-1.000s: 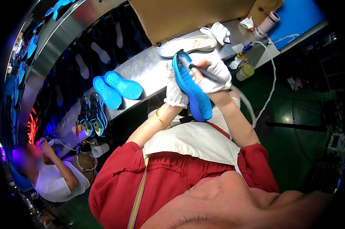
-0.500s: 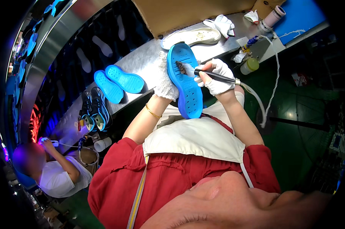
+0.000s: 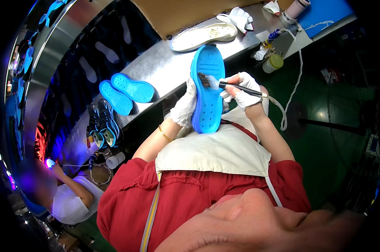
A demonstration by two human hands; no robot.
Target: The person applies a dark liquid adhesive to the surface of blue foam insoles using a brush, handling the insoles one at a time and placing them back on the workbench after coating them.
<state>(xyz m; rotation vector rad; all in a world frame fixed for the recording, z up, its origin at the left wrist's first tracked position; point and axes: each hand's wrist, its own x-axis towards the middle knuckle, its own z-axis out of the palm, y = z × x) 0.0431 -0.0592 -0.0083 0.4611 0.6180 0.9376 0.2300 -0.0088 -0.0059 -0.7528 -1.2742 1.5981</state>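
Blue sole (image 3: 209, 63): long axis fore-and-aft. Left hand (image 3: 185, 107): fingers gripping left edge. Right hand (image 3: 245, 91): fingers closed round brush (image 3: 213, 82), bristles over sole's middle.

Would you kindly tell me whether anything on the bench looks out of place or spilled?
Nothing stands out as spilled or damaged; only the white gloves look untidy, lying crumpled beside the cream shoe piece.

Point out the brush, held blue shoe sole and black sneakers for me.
Brush (image 3: 248, 90): head view, black handle.
Blue shoe sole (image 3: 208, 101): head view, midfoot.
Black sneakers (image 3: 107, 116): head view, right-hand shoe's upper.
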